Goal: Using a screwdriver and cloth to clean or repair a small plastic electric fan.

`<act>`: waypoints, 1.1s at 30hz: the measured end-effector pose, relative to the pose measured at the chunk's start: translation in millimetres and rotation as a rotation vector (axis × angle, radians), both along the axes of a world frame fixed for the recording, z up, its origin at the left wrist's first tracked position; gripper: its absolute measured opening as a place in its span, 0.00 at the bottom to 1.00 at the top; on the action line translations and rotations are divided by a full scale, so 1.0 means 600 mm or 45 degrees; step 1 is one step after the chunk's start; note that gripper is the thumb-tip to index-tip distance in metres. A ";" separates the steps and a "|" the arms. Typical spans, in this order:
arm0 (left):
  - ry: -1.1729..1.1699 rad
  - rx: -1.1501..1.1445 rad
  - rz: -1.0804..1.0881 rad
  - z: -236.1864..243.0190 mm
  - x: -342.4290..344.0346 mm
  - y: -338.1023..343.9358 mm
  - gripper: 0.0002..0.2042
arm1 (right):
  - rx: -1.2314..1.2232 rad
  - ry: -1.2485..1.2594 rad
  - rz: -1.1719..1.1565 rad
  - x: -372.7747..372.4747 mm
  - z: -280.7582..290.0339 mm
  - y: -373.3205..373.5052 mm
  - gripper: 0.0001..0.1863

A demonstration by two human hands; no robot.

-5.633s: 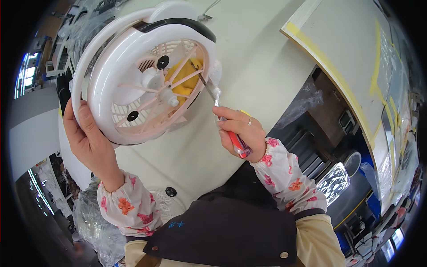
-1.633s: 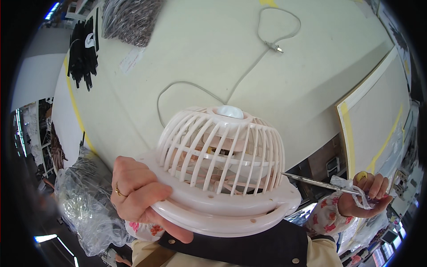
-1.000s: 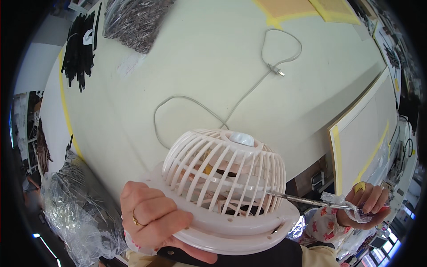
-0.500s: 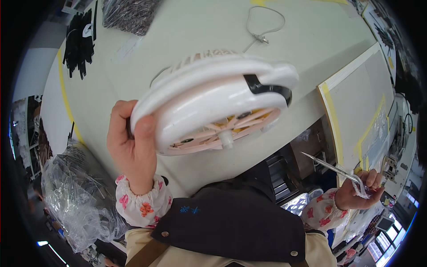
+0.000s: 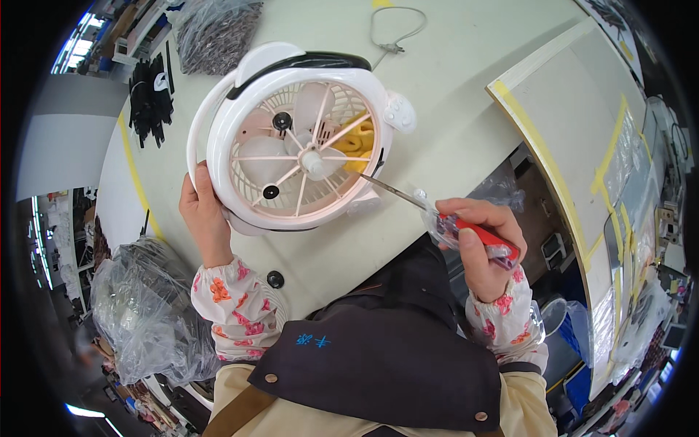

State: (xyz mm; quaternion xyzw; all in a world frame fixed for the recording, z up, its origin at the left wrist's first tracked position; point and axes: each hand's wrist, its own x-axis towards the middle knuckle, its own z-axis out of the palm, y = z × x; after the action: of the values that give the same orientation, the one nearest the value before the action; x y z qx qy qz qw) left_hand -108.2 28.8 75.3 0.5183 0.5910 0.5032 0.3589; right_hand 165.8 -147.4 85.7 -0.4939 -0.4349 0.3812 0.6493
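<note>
A small white and pink electric fan is tilted up on the table, its open spoked side toward me. My left hand grips its lower left edge, by the curved white handle. Inside, behind the spokes, are pale blades and a bunched yellow cloth. Closed around a red-handled screwdriver, my right hand points the shaft at the fan's lower right rim. The tip reaches over the opening beside the cloth; I cannot tell whether it touches. Loose clear plastic wraps part of the screwdriver handle.
A black round foot is near the table's front edge. Farther back are a looped cord with plug, black strips and a filled plastic bag. A yellow-taped board stands right; crumpled clear plastic lies left.
The fan has been turned so its spoked side faces me, with my left hand still on it. My right hand has brought the screwdriver from the far right in to the fan's rim.
</note>
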 end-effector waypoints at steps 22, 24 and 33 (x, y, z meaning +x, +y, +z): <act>-0.278 -0.070 0.074 -0.004 -0.013 0.013 0.13 | 0.255 -0.564 0.106 -0.025 -0.001 0.114 0.07; -0.226 -0.039 0.076 0.003 -0.001 0.015 0.14 | 0.057 -0.415 0.146 -0.018 -0.002 0.114 0.06; 0.117 -0.016 -0.003 0.055 0.059 0.030 0.16 | -0.279 0.056 0.090 0.039 0.010 0.110 0.05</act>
State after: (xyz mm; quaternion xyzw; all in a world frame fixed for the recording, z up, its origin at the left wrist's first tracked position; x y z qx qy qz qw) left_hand -72.6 46.9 108.6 0.5395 0.6094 0.4746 0.3352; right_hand 189.4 -81.2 92.0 -0.5378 -0.3935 0.4599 0.5869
